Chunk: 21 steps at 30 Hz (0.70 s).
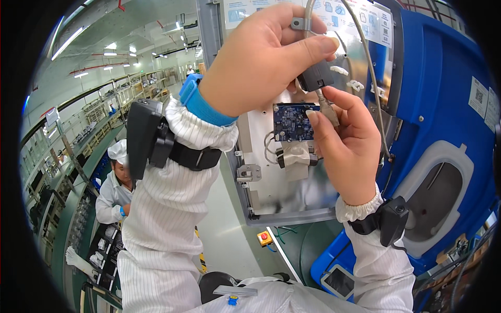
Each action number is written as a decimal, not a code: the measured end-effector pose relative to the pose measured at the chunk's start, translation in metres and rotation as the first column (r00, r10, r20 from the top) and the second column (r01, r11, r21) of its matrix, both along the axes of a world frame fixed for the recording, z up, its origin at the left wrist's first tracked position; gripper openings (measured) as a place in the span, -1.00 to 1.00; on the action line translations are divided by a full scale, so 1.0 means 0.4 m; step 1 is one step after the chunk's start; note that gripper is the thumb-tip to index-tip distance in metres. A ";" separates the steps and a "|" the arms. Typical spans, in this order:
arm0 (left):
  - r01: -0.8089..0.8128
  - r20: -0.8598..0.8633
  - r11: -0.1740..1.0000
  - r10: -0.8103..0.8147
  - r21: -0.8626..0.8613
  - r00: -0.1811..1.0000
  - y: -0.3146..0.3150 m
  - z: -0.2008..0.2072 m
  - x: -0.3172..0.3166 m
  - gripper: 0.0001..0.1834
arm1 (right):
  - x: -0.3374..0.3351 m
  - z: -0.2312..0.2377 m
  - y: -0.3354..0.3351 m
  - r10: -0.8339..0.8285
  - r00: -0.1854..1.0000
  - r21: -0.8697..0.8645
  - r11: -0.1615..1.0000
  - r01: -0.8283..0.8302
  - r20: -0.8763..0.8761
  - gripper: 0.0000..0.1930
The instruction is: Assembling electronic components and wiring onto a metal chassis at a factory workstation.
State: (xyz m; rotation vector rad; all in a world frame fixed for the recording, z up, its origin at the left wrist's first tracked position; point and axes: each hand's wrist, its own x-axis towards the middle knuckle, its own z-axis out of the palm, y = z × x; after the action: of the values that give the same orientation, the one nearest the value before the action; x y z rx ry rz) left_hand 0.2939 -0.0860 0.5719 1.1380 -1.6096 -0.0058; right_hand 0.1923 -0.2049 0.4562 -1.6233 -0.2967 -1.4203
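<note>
My left hand (261, 62) is closed round a black ferrite core (316, 77) on a grey cable (309, 10). A small metal clamp (298, 23) sticks out beside its fingers. Just below, my right hand (352, 143) pinches a grey cable plug (327, 111) between thumb and fingers. The plug is at the right edge of a blue circuit board (293, 122); whether it is seated there is hidden by my thumb. Under the board, a strip of tape (296, 155) lies over dark parts on the metal panel (266, 193).
White cable clips (356, 85) sit right of my hands, near another grey cable (371, 68). A latch (249, 173) is on the panel's left edge. A blue housing (433, 78) with a grey-rimmed recess (443, 193) stands at right. A co-worker (116, 190) works at far left.
</note>
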 end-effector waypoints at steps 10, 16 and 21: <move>-0.013 0.157 1.000 0.016 -0.026 0.987 -0.045 0.028 0.032 -0.73 | -0.061 0.073 -0.055 -0.651 0.725 -0.418 0.608 0.675 0.225 -0.73; 0.255 0.076 0.937 -0.280 0.237 0.957 -0.042 0.069 0.004 -0.67 | -0.048 0.067 -0.077 -0.634 0.754 -0.406 0.651 0.641 0.174 -0.72; 0.374 0.086 0.887 -0.410 0.272 0.908 -0.063 0.055 -0.002 -0.66 | -0.032 0.028 -0.108 -0.569 0.817 -0.344 0.752 0.562 0.090 -0.72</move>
State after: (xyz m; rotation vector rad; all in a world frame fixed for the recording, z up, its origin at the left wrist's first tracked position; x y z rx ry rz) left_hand 0.2930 -0.1111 0.5940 0.9949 -1.9880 -0.4138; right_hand 0.1795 -0.2481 0.4675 -2.1484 -0.0375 -1.8838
